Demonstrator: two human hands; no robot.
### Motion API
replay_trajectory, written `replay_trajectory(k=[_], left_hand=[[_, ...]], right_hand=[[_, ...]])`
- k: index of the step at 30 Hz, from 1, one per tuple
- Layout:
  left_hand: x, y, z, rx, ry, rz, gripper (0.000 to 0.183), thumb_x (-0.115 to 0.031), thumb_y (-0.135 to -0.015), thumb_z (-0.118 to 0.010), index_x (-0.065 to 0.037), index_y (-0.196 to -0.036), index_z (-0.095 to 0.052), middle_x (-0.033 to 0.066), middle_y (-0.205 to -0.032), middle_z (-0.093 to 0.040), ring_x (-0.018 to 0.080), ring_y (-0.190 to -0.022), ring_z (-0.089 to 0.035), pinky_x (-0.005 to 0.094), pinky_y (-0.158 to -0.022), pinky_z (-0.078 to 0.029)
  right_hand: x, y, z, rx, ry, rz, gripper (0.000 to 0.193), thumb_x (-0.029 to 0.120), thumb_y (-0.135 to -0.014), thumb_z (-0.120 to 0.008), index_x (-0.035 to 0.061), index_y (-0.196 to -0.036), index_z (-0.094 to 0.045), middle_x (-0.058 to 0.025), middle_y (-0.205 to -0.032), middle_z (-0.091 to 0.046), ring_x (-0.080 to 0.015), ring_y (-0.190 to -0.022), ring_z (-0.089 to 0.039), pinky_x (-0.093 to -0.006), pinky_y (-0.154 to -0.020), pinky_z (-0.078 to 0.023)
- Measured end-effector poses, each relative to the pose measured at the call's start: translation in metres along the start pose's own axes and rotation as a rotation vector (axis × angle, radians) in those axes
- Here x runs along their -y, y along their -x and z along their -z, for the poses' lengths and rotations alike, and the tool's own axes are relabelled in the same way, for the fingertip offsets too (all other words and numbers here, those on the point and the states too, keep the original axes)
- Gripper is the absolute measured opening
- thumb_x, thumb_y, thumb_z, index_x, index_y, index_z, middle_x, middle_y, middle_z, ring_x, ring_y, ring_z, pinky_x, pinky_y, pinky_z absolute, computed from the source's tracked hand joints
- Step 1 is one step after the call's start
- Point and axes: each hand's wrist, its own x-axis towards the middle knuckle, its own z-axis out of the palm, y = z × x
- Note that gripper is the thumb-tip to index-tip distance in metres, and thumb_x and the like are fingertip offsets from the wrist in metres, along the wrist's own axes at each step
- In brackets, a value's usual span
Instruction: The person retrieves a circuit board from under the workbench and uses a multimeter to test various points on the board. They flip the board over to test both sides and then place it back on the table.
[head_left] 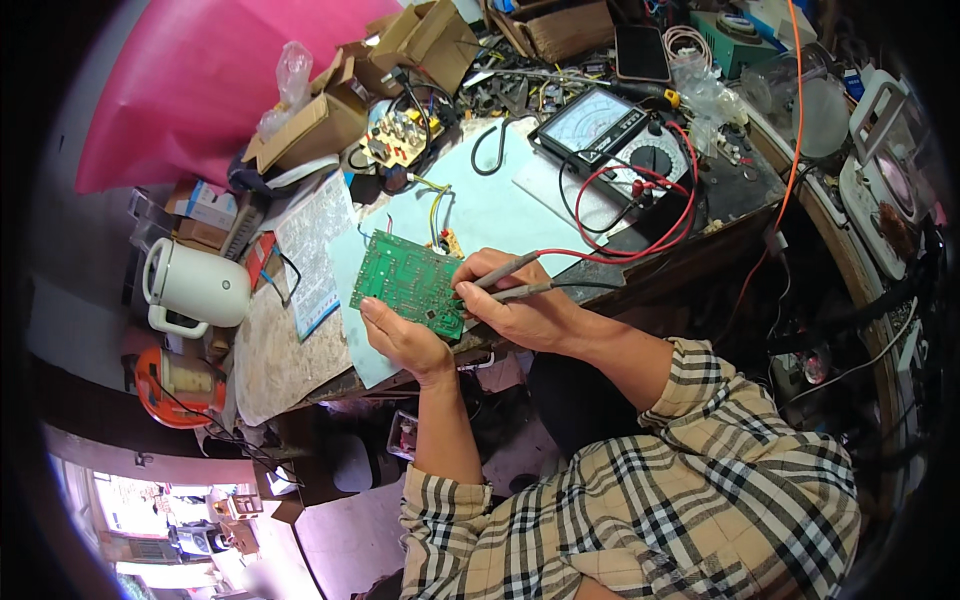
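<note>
My left hand (408,342) grips a green circuit board (400,275) by its near edge, thumb on top, holding it tilted over the table's front. In my right hand (520,308) are two grey test probes (512,272), one on a red lead and one on a black lead. Their tips point at the right part of the board; my fingers hide whether they touch it. Both leads run to an analog multimeter (625,150) with a needle dial and a round knob, lying on the far right of the table.
Pale paper (470,210) covers the table's middle, with a printed sheet (315,245) to its left. A white kettle (197,285) stands at the left edge. Cardboard boxes (320,130), loose parts and a phone (643,53) crowd the back. An orange cord (797,120) hangs at right.
</note>
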Motion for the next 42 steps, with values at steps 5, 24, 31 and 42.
replay_trajectory(k=[5, 24, 31, 42], left_hand=[[-0.001, 0.002, -0.002, 0.018, 0.02, 0.019, 0.044, -0.034, -0.104, -0.031, 0.004, -0.091, -0.052, 0.0105, -0.089, -0.055, 0.018, -0.078, -0.05, 0.0315, -0.072, -0.044], [-0.056, -0.026, 0.04, 0.116, -0.025, -0.129, 0.023, -0.006, -0.097, -0.044, 0.001, -0.118, -0.05, 0.0074, -0.111, -0.055, 0.0125, -0.097, -0.052, 0.0292, -0.086, -0.044], [-0.047, -0.016, 0.039, 0.126, -0.802, -0.738, 0.037, 0.003, -0.085, -0.055, -0.002, -0.122, -0.058, 0.0123, -0.104, -0.057, 0.0297, -0.095, -0.056, 0.0387, -0.085, -0.046], [-0.03, 0.018, 0.03, 0.611, -0.908, -0.742, 0.05, -0.01, -0.073, -0.072, -0.008, -0.122, -0.06, 0.012, -0.113, -0.057, 0.03, -0.101, -0.056, 0.0383, -0.086, -0.046]], right_hand=[[0.002, 0.002, 0.0, -0.04, 0.019, 0.033, 0.017, 0.015, -0.092, -0.056, -0.0019, -0.091, -0.059, -0.0077, -0.082, -0.057, -0.012, -0.068, -0.059, -0.0276, -0.061, -0.046], [-0.003, 0.005, -0.004, -0.278, 0.067, 0.075, 0.015, 0.013, -0.093, -0.053, -0.0012, -0.092, -0.059, -0.011, -0.082, -0.056, -0.0179, -0.07, -0.058, -0.032, -0.061, -0.047], [0.0, 0.008, -0.004, -0.303, 0.007, 0.053, 0.017, 0.013, -0.095, -0.05, -0.0017, -0.094, -0.058, -0.0112, -0.087, -0.055, -0.0156, -0.068, -0.061, -0.0287, -0.059, -0.048], [-0.004, 0.003, -0.004, -0.476, 0.045, 0.139, 0.016, 0.01, -0.096, -0.051, -0.0042, -0.102, -0.056, -0.0127, -0.096, -0.054, -0.0176, -0.077, -0.063, -0.0278, -0.066, -0.056]])
